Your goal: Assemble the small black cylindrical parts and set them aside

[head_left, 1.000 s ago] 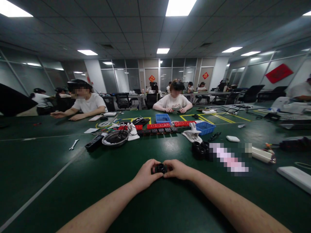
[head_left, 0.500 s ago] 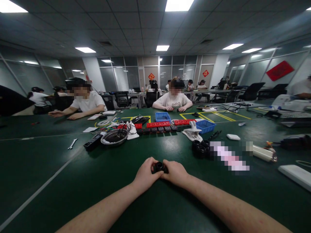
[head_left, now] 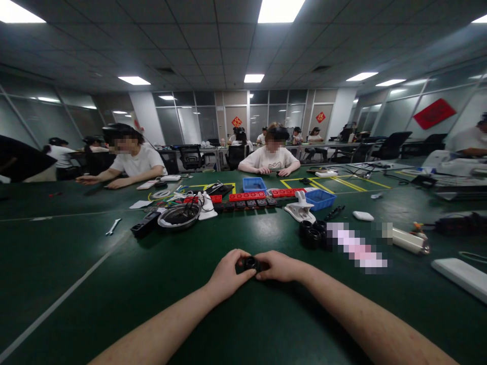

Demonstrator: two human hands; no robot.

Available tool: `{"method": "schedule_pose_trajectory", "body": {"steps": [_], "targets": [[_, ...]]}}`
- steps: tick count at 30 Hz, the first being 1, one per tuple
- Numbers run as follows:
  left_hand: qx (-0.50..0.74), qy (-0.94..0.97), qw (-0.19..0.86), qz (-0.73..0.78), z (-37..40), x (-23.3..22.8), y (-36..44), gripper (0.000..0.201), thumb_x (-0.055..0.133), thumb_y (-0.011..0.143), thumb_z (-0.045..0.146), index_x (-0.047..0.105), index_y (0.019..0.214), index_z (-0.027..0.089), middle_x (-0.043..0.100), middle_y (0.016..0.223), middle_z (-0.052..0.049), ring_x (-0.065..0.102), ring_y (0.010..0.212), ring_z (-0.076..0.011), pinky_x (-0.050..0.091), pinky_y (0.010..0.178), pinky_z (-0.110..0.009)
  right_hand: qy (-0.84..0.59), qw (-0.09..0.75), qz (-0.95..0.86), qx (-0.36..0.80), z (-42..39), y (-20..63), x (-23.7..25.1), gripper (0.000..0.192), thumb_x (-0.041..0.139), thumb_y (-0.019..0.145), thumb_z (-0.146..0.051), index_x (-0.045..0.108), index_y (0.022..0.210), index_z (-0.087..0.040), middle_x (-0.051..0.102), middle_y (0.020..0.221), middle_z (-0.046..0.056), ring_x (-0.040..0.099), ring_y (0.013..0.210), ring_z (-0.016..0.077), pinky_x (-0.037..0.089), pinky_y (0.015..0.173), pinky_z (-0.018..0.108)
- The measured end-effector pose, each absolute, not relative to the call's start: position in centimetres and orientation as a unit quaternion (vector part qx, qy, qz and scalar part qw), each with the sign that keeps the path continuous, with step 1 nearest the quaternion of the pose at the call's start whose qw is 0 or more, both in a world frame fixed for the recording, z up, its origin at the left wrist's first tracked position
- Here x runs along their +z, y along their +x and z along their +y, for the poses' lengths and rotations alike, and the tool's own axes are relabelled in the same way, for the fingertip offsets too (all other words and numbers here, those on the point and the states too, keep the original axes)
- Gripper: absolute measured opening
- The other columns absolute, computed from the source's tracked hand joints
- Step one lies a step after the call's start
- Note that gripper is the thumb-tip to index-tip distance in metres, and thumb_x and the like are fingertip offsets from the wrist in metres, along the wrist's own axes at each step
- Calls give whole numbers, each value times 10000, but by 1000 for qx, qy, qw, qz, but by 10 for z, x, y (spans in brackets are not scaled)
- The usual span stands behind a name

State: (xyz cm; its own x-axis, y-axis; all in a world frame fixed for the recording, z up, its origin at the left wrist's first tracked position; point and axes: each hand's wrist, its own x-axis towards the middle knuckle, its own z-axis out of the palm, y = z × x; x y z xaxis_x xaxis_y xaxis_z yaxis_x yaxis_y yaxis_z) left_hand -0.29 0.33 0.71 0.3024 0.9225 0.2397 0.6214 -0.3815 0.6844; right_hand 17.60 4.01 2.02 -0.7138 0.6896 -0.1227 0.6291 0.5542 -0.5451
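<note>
Far left on the desk: small wrench, then a black power strip and a round dish with dark bits in it. Centre, near: left hand and right hand meet on a small black ring part, held just above the desk. Left grip pinches its left side; right grip is closed on its right side (finger detail partly hidden). Progress: part is picked up and held two-handed; can't tell whether anything has been fitted or turned. Right, further out: similar black rings lie untouched, blue bin beyond.
</note>
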Motion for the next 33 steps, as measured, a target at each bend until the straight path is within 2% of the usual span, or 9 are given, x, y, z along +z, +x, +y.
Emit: {"method": "schedule_pose_trajectory", "body": {"steps": [4, 10, 18, 21, 23, 27, 33], "targets": [[313, 777, 244, 488, 3, 9, -3, 217, 574, 660, 267, 541, 861, 192, 527, 828, -17, 488, 763, -170, 382, 644, -258, -384, 57, -877, 284, 42, 175, 13, 213, 545, 700, -314, 556, 858, -172, 567, 707, -20, 494, 599, 105, 301, 492, 184], [313, 767, 234, 510, 5, 2, -2, 215, 591, 648, 277, 532, 829, 177, 486, 765, -5, 465, 688, -148, 359, 584, -235, -455, 98, -868, 175, 37, 167, 1, 297, 635, 599, -399, 546, 821, -222, 583, 705, -32, 527, 629, 127, 279, 488, 191], [323, 735, 207, 558, 4, 1, 3, 194, 581, 650, 290, 513, 794, 180, 456, 713, 14, 448, 643, -139, 345, 566, -232, -527, 102, -837, 106, 29, 154, -1, 396, 559, 603, -548, 516, 806, -211, 603, 746, 15, 556, 675, 179, 282, 484, 212], [319, 742, 221, 546, 6, 1, 1, 202, 585, 648, 287, 519, 805, 178, 461, 721, 10, 448, 655, -140, 344, 570, -230, -498, 106, -851, 124, 29, 157, 4, 482, 558, 580, -578, 502, 888, -213, 601, 786, 22, 553, 691, 186, 302, 505, 219], [316, 750, 237, 530, 7, 1, -1, 221, 589, 647, 285, 523, 827, 176, 464, 739, 5, 446, 660, -139, 342, 565, -226, -455, 107, -870, 159, 32, 163, 8, 456, 552, 613, -548, 500, 925, -219, 593, 787, 8, 543, 683, 169, 308, 513, 215], [308, 766, 262, 499, 9, 1, -4, 250, 594, 648, 297, 522, 852, 171, 457, 750, 5, 437, 647, -131, 336, 557, -221, -388, 75, -880, 262, 41, 174, 10, 262, 535, 697, -404, 536, 836, -182, 566, 717, -20, 505, 613, 113, 301, 493, 188], [308, 767, 260, 500, 8, 1, -3, 249, 604, 631, 314, 521, 814, 167, 445, 728, 13, 429, 632, -127, 328, 544, -217, -411, 91, -868, 263, 44, 174, 5, 275, 570, 661, -420, 521, 753, -165, 530, 658, -35, 466, 575, 92, 267, 462, 174]]}}
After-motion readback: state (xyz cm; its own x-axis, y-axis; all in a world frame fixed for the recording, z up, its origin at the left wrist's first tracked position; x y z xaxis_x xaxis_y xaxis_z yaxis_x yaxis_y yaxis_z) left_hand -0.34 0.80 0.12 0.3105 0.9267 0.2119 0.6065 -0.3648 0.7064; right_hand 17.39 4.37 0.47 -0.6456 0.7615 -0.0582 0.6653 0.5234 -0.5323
